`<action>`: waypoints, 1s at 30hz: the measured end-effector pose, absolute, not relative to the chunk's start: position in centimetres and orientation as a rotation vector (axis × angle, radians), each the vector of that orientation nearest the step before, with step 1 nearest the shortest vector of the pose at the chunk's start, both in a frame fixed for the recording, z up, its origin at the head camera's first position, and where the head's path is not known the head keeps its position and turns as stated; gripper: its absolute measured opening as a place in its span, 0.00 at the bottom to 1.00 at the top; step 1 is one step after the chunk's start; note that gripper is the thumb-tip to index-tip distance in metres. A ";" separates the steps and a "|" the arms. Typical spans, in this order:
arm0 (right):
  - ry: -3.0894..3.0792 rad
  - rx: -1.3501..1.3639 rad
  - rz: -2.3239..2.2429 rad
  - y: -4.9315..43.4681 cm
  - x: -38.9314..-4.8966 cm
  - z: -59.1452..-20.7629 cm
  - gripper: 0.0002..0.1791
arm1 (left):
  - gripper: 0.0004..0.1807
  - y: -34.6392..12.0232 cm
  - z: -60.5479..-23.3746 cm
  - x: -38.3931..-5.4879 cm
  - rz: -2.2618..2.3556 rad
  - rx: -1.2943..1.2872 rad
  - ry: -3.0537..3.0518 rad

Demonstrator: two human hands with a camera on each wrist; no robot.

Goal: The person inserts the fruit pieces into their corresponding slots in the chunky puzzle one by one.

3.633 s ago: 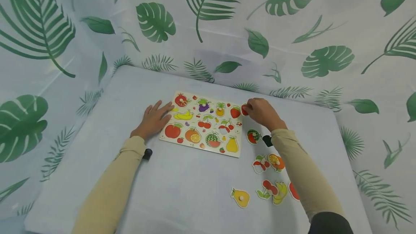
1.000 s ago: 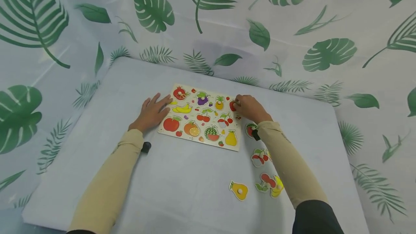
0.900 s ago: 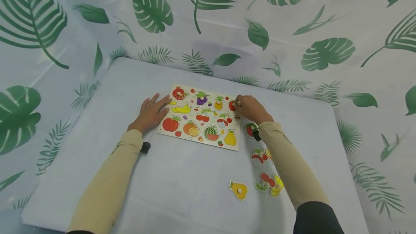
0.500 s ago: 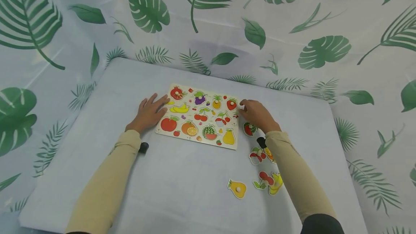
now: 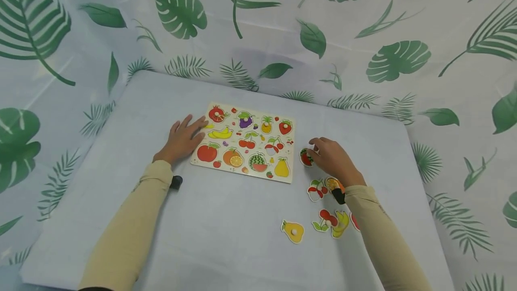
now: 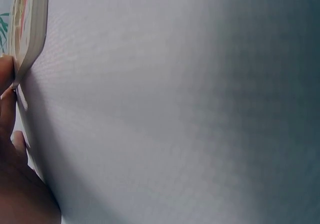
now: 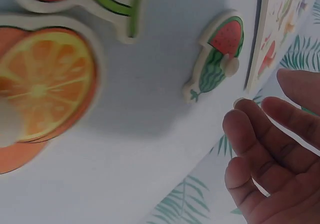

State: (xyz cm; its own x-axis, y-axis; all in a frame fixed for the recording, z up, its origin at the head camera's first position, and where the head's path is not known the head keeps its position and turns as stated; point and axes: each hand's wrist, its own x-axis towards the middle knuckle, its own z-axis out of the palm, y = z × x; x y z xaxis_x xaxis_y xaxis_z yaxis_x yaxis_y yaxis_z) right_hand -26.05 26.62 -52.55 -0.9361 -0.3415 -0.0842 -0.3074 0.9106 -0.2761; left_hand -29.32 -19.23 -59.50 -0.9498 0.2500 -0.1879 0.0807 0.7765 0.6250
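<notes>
My left hand (image 5: 181, 139) lies with fingers spread over the left edge of a wooden fruit puzzle board (image 5: 195, 160). Knobbed strawberry (image 5: 285, 127), pineapple (image 5: 266, 125), grape (image 5: 244, 119) and pomegranate (image 5: 216, 113) pieces sit in its top row. To the right of the board, my right hand (image 5: 333, 160) hovers with loosely bent fingers beside a watermelon piece (image 5: 305, 157). In the right wrist view a gap separates the fingertips from that watermelon piece (image 7: 220, 63) and its pale knob; the hand holds nothing.
Loose pieces lie on the white table (image 5: 226, 219) below the right hand: a red-and-white fruit (image 5: 316, 191), an orange (image 5: 334, 184) partly under the wrist camera, cherries (image 5: 326, 220), bananas (image 5: 341, 224) and a pear (image 5: 293, 231). Another red piece (image 5: 354, 222) is mostly hidden by the sleeve.
The strawberry piece, earlier in my right hand, went into the board's top right and was let go. The right hand then moved down and right to the watermelon piece. The left hand stayed on the board.
</notes>
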 end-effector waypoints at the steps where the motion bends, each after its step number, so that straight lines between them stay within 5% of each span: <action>1: 2.947 -0.510 -0.396 26.9 -25.6 -52.6 0.17 | 0.31 -19.2 -59.5 -29.4 0.933 0.257 2.710; 30: 3.021 -0.499 -0.443 30.6 -17.1 -53.1 0.15 | 0.31 -19.2 -59.6 -29.5 0.915 0.245 2.710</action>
State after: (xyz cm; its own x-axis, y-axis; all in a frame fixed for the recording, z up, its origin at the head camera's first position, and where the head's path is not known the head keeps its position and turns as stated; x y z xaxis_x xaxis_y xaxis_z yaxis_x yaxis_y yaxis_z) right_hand -17.06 30.57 -53.05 -0.9469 -0.3216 -0.0008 -0.3078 0.9070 -0.2875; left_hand -29.52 -19.22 -59.60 -0.9493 0.2434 -0.1990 0.0730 0.7863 0.6135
